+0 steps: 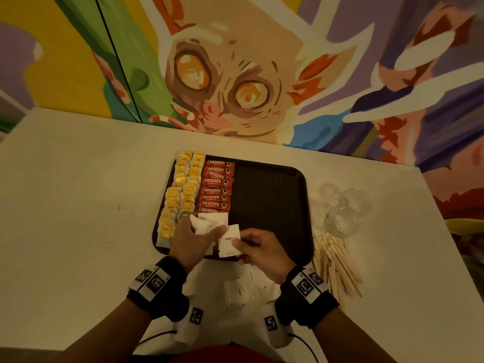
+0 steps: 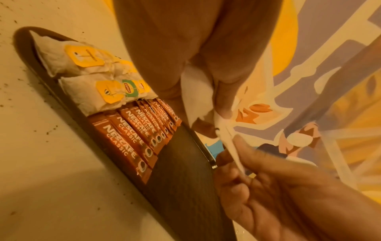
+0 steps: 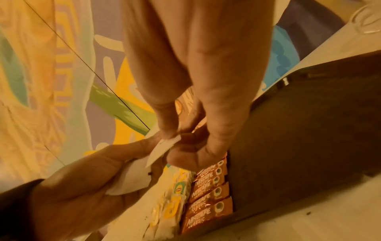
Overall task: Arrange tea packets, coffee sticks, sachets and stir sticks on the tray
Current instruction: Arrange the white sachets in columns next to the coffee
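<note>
The sugar packets I'm sorting are, I judge, nearly weightless and limp, thin paper with loose grains inside, so they crumple and slide over each other easily; best taken by a flat edge or corner with fingertip and thumb, never squeezed in the middle where they could burst. On the left of the tray (image 1: 301,179) the tea bags (image 1: 180,189) already lie in two columns, soft and light too, and just beside them the coffee sticks (image 1: 216,187) sit in a neat stack of rows, stiffer and easier to line up. My left hand (image 1: 191,242) is closed around a small bunch of sugar packets (image 1: 207,222), fingers curled round them, held over the near edge of the tray. My right hand (image 1: 262,251) pinches a single sugar packet (image 1: 230,243) by its right edge between thumb and fingertips, drawing it off the bunch; the two hands are almost touching. The dark right half of the tray is where I reckon this one goes. Off the tray to the right, the wooden stir sticks (image 1: 337,263) lie in a loose pile on the table (image 1: 78,205), near some clear glass cups (image 1: 345,208), light and rigid, best gathered as a bundle
</note>
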A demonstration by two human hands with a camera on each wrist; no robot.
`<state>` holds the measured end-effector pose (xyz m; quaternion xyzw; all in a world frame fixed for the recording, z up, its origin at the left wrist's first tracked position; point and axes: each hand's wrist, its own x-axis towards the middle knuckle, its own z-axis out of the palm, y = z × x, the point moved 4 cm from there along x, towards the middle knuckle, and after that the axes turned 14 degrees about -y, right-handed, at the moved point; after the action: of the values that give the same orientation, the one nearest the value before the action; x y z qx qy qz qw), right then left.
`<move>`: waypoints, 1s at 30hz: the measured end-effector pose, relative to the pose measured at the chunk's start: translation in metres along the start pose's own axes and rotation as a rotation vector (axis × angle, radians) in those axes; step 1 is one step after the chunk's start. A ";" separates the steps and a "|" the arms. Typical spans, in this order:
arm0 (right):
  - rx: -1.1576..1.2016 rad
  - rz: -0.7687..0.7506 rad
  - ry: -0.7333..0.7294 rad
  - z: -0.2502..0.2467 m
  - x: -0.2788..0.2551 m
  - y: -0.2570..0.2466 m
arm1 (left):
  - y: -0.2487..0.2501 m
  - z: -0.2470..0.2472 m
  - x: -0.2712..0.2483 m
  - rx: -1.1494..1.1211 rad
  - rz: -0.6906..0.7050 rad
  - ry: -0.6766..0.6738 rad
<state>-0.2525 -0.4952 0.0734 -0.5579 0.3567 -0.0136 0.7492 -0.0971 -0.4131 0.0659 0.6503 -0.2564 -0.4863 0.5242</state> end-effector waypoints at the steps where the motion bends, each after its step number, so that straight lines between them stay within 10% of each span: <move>1: -0.003 0.000 0.014 -0.002 0.003 -0.001 | -0.001 -0.002 0.003 -0.027 -0.014 0.024; 18: -0.133 0.089 0.579 -0.103 0.130 -0.061 | 0.010 -0.034 0.026 -0.182 -0.011 0.136; 30: -0.202 0.289 0.543 -0.125 0.184 -0.056 | 0.004 -0.033 0.044 -0.105 -0.085 0.095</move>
<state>-0.1626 -0.6966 0.0099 -0.5491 0.6185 -0.0201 0.5617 -0.0489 -0.4377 0.0529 0.6546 -0.1774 -0.4897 0.5480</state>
